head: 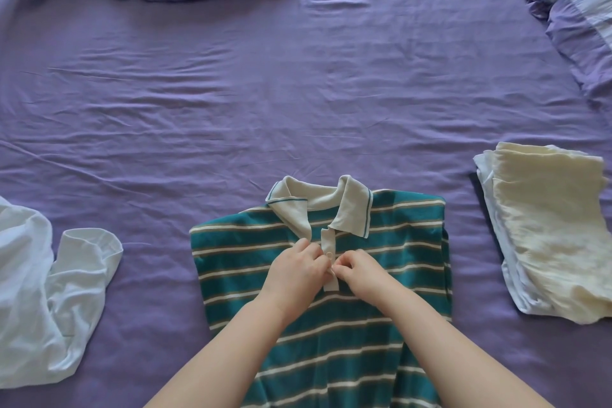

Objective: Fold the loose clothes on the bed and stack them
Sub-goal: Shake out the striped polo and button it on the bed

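Both hands (pixel 331 270) pinch the striped polo's (pixel 397 275) placket, apparently unlabelled.

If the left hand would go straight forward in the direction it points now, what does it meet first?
The left hand points up the polo shirt, slightly right. It would probably meet the beige collar first, then bare purple sheet; depth is hard to judge.

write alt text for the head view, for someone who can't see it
Both hands, left hand and right hand, pinch the button placket of a striped polo shirt on a purple bed. Folded stack right, loose white garment left.
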Available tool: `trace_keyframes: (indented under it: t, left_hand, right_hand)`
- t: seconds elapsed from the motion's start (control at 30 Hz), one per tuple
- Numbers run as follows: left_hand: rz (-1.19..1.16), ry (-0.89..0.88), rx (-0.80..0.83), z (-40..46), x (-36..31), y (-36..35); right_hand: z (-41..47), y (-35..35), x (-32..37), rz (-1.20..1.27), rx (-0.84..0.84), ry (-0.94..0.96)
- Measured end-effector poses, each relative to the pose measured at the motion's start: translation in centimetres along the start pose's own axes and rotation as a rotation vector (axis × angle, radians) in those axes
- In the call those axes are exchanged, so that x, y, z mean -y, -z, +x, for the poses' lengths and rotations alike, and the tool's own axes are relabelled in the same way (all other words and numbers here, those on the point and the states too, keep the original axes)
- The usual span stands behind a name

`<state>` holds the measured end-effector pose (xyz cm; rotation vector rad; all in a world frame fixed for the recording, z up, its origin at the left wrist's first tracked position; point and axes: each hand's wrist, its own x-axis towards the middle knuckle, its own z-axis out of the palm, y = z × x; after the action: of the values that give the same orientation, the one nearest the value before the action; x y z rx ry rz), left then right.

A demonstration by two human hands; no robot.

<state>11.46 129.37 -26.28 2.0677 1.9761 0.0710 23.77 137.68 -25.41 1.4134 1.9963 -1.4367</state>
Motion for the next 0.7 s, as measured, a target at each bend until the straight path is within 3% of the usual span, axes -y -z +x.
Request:
trace_keyframes:
  t: [0.23, 0.4, 0.6, 0.7]
  left_hand:
    - [0.007, 0.005, 0.029, -0.3, 0.6, -0.5]
    - [-0.104, 0.105, 0.065, 0.0, 0.6, -0.2]
    - [-0.15, 0.139, 0.13, 0.4, 0.8, 0.3]
    - [-0.158, 0.143, 0.122, 0.2, 0.8, 0.2]
  right_hand:
    - [-1.0, -0.1, -0.7, 0.033, -0.005, 0.103]
    - [-1.2, -1.3, -1.0, -0.013, -0.182, 0.137]
    - [-1.4, -1.9, -1.5, 0.073, -0.28, 0.186]
    - [-1.3, -2.4, -2.0, -0.031, -0.37, 0.23]
